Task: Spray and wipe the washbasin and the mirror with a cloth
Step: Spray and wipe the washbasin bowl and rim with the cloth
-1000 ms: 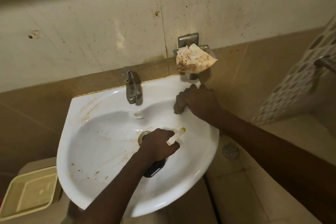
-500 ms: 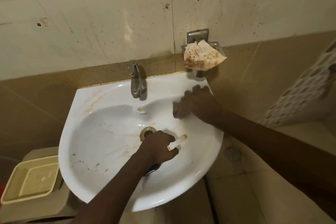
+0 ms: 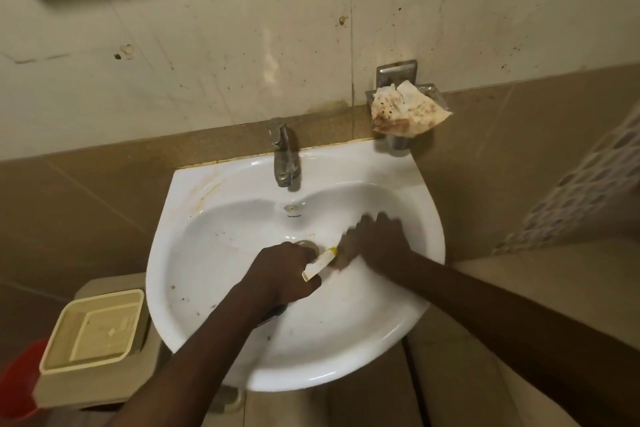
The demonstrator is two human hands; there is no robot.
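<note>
Only the head view here, looking down over the washbasin (image 3: 242, 329), which hangs off a brown tiled wall with the tap (image 3: 282, 158) at the back edge.

My left hand (image 3: 280, 279) comes up from the bottom of the frame, forearm angled up and to the right, and sits over the middle of the bowl right in front of the drain (image 3: 306, 244). Fingers are curled tight around the spray bottle (image 3: 320, 262); I can see its white nozzle with the yellow tip poking out toward the right, and a bit of the dark body under the wrist. The nozzle tip is just beside the other hand.

My right hand (image 3: 377, 241) reaches in from the right, arm running long across the rim, palm down on the inner right slope of the bowl. It's motion-blurred. There's a dark lump under the fingers that I take to be the cloth (image 3: 346, 255), pressed against the porcelain, but I honestly cannot tell whether the fingers are flat on it or bunched around it.

The bowl has brownish specks on the left and bottom. A metal soap holder (image 3: 398, 74) on the wall up right carries a crumpled stained paper (image 3: 405, 111). A beige plastic tray (image 3: 93, 331) sits lower left beside the basin.
</note>
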